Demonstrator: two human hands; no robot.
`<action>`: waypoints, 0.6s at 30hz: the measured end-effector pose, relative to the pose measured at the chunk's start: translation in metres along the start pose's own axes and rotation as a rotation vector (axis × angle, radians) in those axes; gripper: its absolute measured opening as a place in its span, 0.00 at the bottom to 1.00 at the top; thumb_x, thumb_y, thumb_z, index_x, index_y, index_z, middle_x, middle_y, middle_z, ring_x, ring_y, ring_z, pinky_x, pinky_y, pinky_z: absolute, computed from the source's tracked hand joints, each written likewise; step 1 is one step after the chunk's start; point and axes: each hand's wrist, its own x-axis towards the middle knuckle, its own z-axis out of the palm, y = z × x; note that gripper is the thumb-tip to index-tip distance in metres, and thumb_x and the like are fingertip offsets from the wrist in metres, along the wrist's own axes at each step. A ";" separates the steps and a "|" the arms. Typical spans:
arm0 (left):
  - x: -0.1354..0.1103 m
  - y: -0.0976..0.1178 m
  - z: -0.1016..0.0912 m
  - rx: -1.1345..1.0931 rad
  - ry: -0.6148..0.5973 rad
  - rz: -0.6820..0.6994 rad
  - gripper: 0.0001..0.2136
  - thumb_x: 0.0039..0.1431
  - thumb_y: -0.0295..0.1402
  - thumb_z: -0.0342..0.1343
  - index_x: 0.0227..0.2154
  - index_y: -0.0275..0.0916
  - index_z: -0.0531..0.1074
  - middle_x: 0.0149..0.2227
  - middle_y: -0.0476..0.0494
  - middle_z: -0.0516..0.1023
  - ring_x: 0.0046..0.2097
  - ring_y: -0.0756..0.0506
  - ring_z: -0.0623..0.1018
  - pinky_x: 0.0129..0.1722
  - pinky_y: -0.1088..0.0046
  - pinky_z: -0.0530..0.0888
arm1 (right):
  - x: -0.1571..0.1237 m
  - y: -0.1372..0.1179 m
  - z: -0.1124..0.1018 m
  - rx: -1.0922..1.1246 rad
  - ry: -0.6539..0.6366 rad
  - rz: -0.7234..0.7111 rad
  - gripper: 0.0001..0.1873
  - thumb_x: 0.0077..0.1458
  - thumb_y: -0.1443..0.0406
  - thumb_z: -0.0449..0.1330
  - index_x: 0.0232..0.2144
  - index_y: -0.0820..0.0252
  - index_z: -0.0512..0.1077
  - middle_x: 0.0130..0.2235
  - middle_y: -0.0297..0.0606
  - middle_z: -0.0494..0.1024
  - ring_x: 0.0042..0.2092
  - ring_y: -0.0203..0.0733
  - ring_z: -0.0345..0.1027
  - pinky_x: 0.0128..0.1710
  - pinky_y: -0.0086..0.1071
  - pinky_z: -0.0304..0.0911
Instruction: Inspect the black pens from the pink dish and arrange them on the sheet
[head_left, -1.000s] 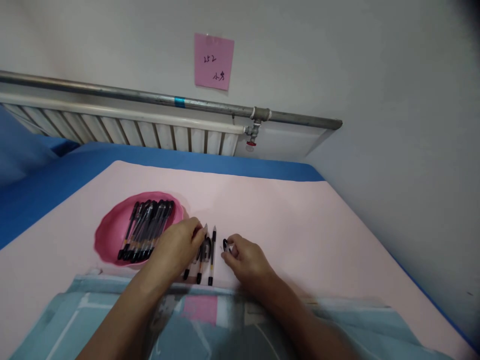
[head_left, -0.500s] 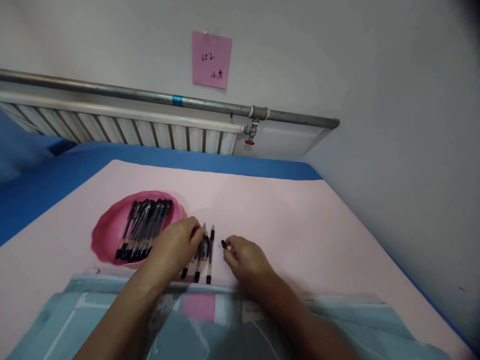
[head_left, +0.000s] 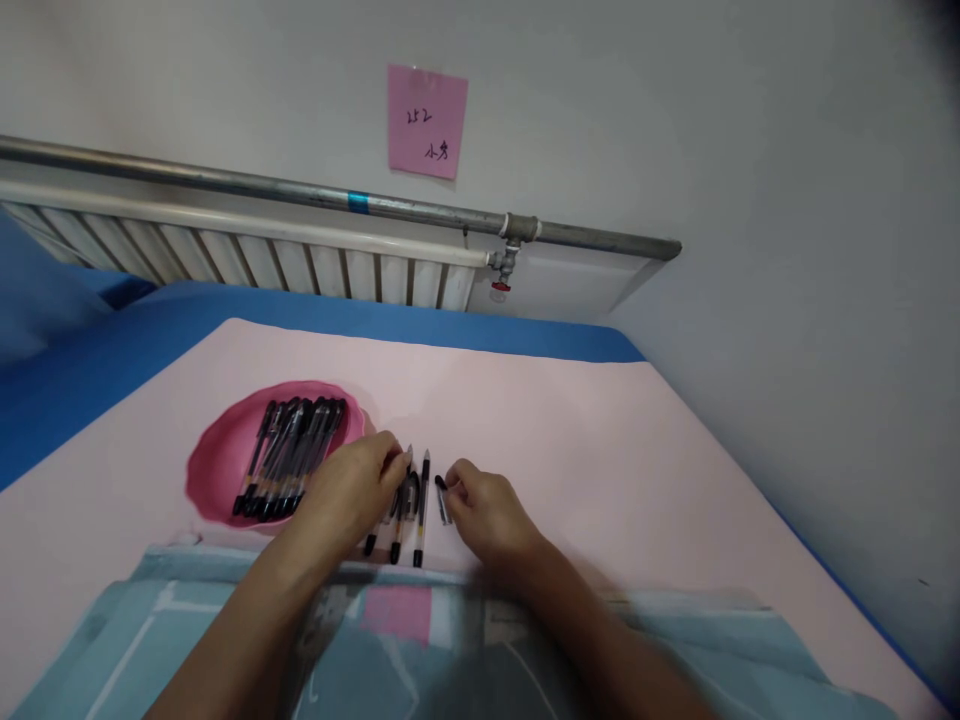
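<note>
My left hand point(head_left: 356, 485) is closed, thumb and fingers pinched at the tip of a pen point(head_left: 409, 455); part of that pen is hidden behind the hand. Just right of it, black-gripped pens lie side by side, with an uncapped pen point(head_left: 421, 510) pointing away from me. A clear pen cap point(head_left: 410, 495) with a dark end rests among them. My right hand point(head_left: 487, 510) has its fingers curled against another clear pen cap point(head_left: 442, 502) with a black end, right of the pens.
A pink scalloped basket point(head_left: 202, 475) holding several black pens point(head_left: 289, 460) stands to the left on the pale pink tabletop point(head_left: 510, 400). Teal patterned cloth point(head_left: 225, 600) lies along the near edge. A radiator point(head_left: 360, 272) and a metal pipe point(head_left: 420, 210) run along the wall behind.
The pen cap at my right hand has turned, so its clear body now shows pointing toward me. My right fingers shifted slightly. The left hand stays almost where it was.
</note>
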 end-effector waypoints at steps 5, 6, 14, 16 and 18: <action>0.000 -0.001 0.000 -0.018 0.019 0.006 0.10 0.56 0.36 0.45 0.26 0.39 0.68 0.26 0.46 0.75 0.28 0.48 0.71 0.27 0.74 0.59 | 0.005 -0.001 -0.001 -0.070 -0.003 -0.026 0.06 0.50 0.71 0.50 0.26 0.60 0.67 0.26 0.35 0.72 0.28 0.34 0.60 0.27 0.26 0.48; 0.000 -0.001 -0.001 -0.020 0.019 0.007 0.10 0.56 0.36 0.45 0.26 0.39 0.68 0.26 0.46 0.74 0.28 0.49 0.71 0.27 0.74 0.59 | 0.005 0.000 -0.001 -0.058 -0.003 -0.016 0.06 0.50 0.71 0.51 0.25 0.60 0.67 0.26 0.34 0.72 0.28 0.33 0.60 0.27 0.26 0.48; 0.000 -0.001 -0.001 -0.033 0.029 -0.003 0.10 0.56 0.36 0.45 0.27 0.39 0.69 0.26 0.46 0.75 0.28 0.48 0.71 0.27 0.75 0.59 | 0.001 -0.001 0.005 0.015 -0.015 -0.022 0.08 0.51 0.69 0.52 0.33 0.60 0.69 0.26 0.34 0.73 0.27 0.34 0.62 0.27 0.25 0.49; 0.000 -0.002 -0.003 -0.044 0.051 0.008 0.10 0.56 0.36 0.45 0.27 0.39 0.69 0.27 0.46 0.75 0.29 0.48 0.72 0.28 0.75 0.60 | 0.002 -0.002 0.006 0.002 -0.014 -0.022 0.08 0.51 0.69 0.52 0.34 0.60 0.70 0.26 0.34 0.73 0.28 0.34 0.62 0.27 0.25 0.50; 0.000 -0.003 -0.007 -0.065 0.088 0.014 0.10 0.56 0.35 0.45 0.26 0.39 0.69 0.27 0.47 0.75 0.30 0.48 0.72 0.29 0.75 0.60 | 0.003 -0.002 0.007 -0.006 -0.011 -0.035 0.09 0.51 0.70 0.51 0.34 0.60 0.70 0.27 0.35 0.73 0.28 0.34 0.63 0.28 0.25 0.50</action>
